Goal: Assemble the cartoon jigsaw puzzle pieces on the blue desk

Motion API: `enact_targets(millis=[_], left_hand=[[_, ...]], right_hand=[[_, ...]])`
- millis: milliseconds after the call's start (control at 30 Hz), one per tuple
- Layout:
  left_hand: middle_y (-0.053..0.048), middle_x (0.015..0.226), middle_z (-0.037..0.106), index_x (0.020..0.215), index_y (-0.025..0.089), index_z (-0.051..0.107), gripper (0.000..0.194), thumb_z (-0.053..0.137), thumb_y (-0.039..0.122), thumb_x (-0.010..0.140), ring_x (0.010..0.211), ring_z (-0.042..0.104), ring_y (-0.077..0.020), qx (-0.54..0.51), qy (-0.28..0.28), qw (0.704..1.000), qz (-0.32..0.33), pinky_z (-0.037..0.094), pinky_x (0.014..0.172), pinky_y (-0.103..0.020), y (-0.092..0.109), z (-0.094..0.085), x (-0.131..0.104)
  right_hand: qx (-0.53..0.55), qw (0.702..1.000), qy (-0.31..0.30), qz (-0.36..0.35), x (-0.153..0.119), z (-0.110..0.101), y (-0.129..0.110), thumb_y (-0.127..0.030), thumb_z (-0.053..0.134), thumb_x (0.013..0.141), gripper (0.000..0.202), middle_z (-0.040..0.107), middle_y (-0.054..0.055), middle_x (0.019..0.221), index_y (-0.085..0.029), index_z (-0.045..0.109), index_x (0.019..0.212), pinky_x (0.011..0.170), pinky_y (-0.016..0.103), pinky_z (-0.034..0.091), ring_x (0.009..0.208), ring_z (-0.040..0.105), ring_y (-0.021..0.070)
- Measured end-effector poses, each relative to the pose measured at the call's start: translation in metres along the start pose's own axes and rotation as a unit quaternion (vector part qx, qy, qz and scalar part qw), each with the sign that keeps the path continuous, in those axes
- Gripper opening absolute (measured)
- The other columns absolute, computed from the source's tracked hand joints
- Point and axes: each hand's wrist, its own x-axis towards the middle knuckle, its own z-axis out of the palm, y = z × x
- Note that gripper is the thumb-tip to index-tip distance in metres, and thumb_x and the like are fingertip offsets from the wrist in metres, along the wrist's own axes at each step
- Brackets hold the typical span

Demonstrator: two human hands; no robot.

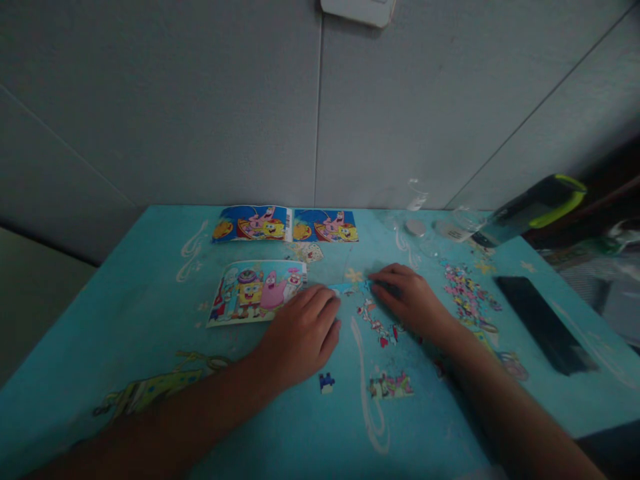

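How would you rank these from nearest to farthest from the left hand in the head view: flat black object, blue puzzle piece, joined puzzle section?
1. Blue puzzle piece, just below the left hand in view.
2. Joined puzzle section, farther right.
3. Flat black object, at far right.

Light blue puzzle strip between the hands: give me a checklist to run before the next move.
1. Hands at the light blue puzzle strip: ok, left hand at its left end, right hand at its right.
2. Strip's joints fully locked: cannot tell, too blurred.
3. SpongeBob picture card face up: ok, though the left hand hides one corner.
4. Pink puzzle cluster joined to the strip: not ok, it lies apart, nearer the person.
5. Jumbled puzzle pile sorted: not ok.
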Motion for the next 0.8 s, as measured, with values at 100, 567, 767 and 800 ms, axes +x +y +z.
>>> enact_targets(millis=[100,567,767,800], left_hand=[[-0.014,0.12,0.062,0.121,0.013,0.061,0.026,0.05,0.021,0.098,0.119,0.056,-0.0298,-0.002,-0.006,1.0,0.001,0.051,0.104,-0.052,0.0,0.0,0.0],[-0.014,0.12,0.062,0.12,0.012,0.061,0.026,0.051,0.023,0.099,0.118,0.055,-0.03,0.002,-0.012,1.0,-0.002,0.052,0.101,-0.051,0.002,-0.003,0.0],[-0.014,0.12,0.062,0.12,0.012,0.061,0.026,0.051,0.024,0.098,0.118,0.055,-0.0304,0.001,-0.019,1.0,-0.007,0.052,0.1,-0.052,0.001,-0.002,0.001],[-0.014,0.12,0.062,0.12,0.012,0.061,0.026,0.051,0.024,0.098,0.118,0.055,-0.0304,0.0,-0.018,1.0,-0.007,0.052,0.1,-0.052,0.001,-0.002,0.0]], right_hand=[[0.001,1.0,-0.003,0.007,0.001,0.001,0.0,-0.026,0.059,0.097,0.026,0.069,0.009,0.107,-0.024,0.075,0.117,0.093,0.04,0.053,0.098,0.066,0.0235],[0.013,0.998,0.002,0.06,-0.001,-0.004,0.0,-0.03,0.065,0.092,0.017,0.075,0.006,0.098,-0.023,0.076,0.102,0.084,0.038,0.053,0.09,0.069,0.0235],[0.08,0.989,-0.025,0.125,-0.001,-0.011,0.001,-0.044,0.064,0.092,0.028,0.076,0.003,0.087,-0.021,0.077,0.102,0.069,0.032,0.051,0.074,0.067,0.0198],[0.095,0.986,-0.023,0.132,-0.001,-0.012,0.001,-0.045,0.064,0.092,0.031,0.076,0.003,0.088,-0.021,0.077,0.106,0.068,0.032,0.05,0.074,0.067,0.0197]])
